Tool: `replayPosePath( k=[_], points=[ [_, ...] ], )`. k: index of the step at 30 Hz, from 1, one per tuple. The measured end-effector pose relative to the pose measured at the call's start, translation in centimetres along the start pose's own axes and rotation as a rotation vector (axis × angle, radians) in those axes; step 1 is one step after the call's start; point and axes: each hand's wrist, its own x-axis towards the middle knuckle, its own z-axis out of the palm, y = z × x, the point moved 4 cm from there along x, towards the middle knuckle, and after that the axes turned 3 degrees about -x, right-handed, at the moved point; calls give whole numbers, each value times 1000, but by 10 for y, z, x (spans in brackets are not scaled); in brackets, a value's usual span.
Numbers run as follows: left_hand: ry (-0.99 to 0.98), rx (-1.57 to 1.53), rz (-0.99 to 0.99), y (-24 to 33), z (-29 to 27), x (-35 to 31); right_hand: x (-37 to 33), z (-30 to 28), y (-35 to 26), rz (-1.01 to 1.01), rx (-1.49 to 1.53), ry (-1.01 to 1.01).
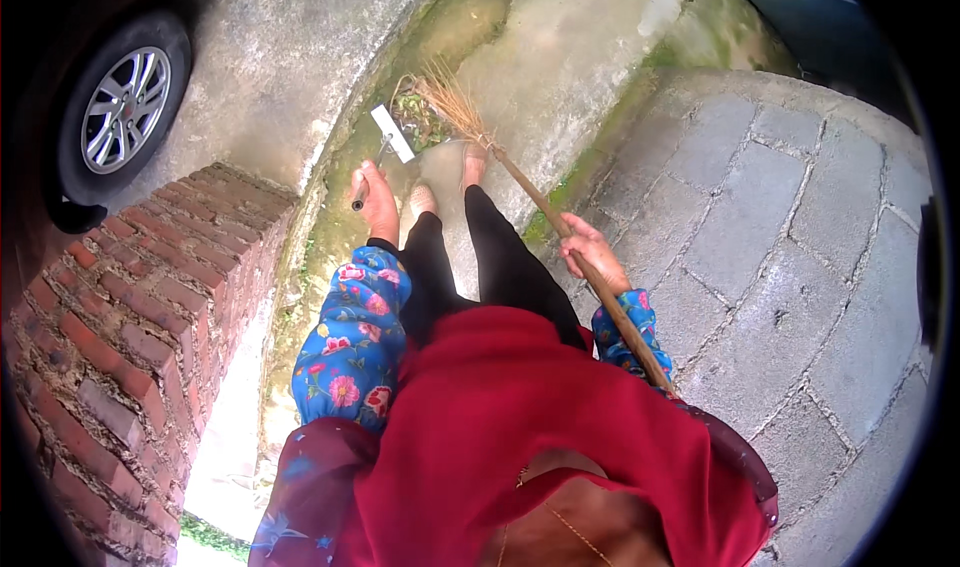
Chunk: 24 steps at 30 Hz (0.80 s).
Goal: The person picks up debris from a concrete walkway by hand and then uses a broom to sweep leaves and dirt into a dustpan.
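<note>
My left hand (378, 207) is closed around the thin handle of a dustpan, whose white back edge (392, 134) shows just ahead of the fist. Dry leaves and green bits (420, 122) lie right beyond that edge; whether they are in the pan or on the ground I cannot tell. My right hand (592, 250) grips the long wooden stick of a straw broom (530, 189). The stick slants from beside my right forearm, forward and left. Its straw bristles (447, 102) reach the leaves, close to my feet.
A low brick wall (150, 297) runs along my left, with a car wheel (125, 109) beyond it. At my right rises a grey block wall (745, 202). The concrete ground (560, 42) between them has mossy green edges. A dark object (820, 32) stands far right.
</note>
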Motion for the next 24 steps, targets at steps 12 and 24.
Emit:
replayPosePath(
  k=[12, 24],
  points=[
    [138, -81, -25, -13, -80, -34, 92, -50, -147, -300, -156, 113],
    [247, 434, -32, -4, -122, -61, 19, 41, 10, 73, -517, -161]
  ],
)
